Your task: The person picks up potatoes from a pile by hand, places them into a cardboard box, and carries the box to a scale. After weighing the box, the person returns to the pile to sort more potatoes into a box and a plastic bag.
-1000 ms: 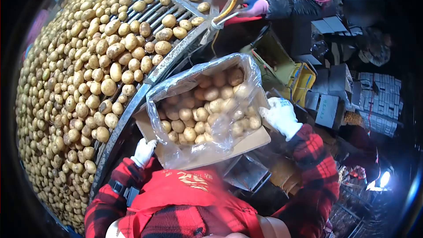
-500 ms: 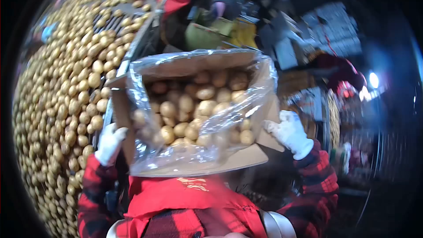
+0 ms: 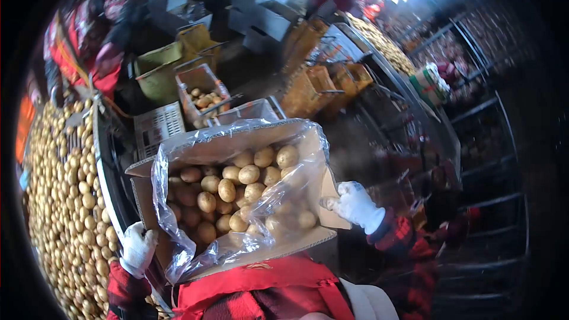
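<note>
The view has swung right: a second ago the brown cardboard box (image 3: 237, 192) lined with a clear plastic bag (image 3: 237, 142) sat hard against the edge of the potato conveyor (image 3: 59, 201), and now that belt has slid off past the left-hand grip while crates and stacked boxes open up beyond the far rim. So the carton reads as lifted clear and carried away from the line, the body turning with it.

Both grips hold. The left hand (image 3: 138, 249), in a white glove, clasps the box's near left corner from outside and below; the right hand (image 3: 354, 204), also white-gloved, is closed on the right-side flap. The box hangs between the two, tight against the red apron (image 3: 255, 287), tilted a little toward the chest.

Inside, tan round potatoes (image 3: 237, 192) fill it roughly to the rim, and the glossy liner drapes loose over the near edge, crumpled between the two hands.
</note>
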Motion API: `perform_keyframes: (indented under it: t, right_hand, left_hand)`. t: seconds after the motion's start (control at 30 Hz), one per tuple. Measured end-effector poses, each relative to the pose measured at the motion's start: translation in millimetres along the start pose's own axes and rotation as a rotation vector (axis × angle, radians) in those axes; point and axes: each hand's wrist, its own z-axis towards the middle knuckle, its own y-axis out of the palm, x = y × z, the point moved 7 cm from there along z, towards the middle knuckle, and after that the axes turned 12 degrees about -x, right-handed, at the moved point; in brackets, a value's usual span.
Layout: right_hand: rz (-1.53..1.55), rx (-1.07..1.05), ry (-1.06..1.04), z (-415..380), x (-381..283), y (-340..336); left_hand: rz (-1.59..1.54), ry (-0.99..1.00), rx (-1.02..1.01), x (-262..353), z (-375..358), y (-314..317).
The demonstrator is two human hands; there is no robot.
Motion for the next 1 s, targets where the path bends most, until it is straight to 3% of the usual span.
perform_keyframes:
  t: [0.2,0.23,0.27,0.33,0.4,0.47,0.53,0.63,0.73,0.8,0.83,0.9,1.0]
  right_hand:
    - [0.224,0.178,0.269,-96,86,20]
    - [0.227,0.195,0.304,-108,101,22]
    - [0.448,0.240,0.325,-121,118,26]
    - [0.526,0.130,0.389,-121,139,9]
    - [0.600,0.279,0.325,-152,167,9]
    - [0.458,0.316,0.334,-169,226,16]
    - [0.376,0.338,0.422,-189,281,16]
    - [0.462,0.358,0.574,-208,356,0]
    - [0.397,0.186,0.696,-239,457,22]
    - [0.073,-0.218,0.701,-281,544,72]
    - [-0.178,-0.494,0.579,-307,586,105]
    - [0.237,-0.110,0.780,-270,570,59]
    - [0.467,0.194,0.746,-230,563,17]
  left_hand:
    - [-0.064,0.325,-0.096,86,69,48]
    - [0.064,0.342,-0.130,111,82,62]
    - [0.185,0.351,-0.154,129,94,75]
    - [0.103,0.274,-0.167,137,116,107]
    - [0.333,0.307,-0.258,227,135,151]
    - [0.436,0.321,-0.252,264,165,200]
    - [0.438,0.512,-0.219,281,209,258]
    - [0.457,0.338,-0.431,359,227,318]
    - [0.432,0.368,-0.480,392,251,366]
    - [0.395,0.350,-0.548,418,267,383]
    - [0.385,0.347,-0.575,430,275,391]
    - [0.401,0.352,-0.615,443,293,409]
    - [0.407,0.343,-0.605,467,317,411]
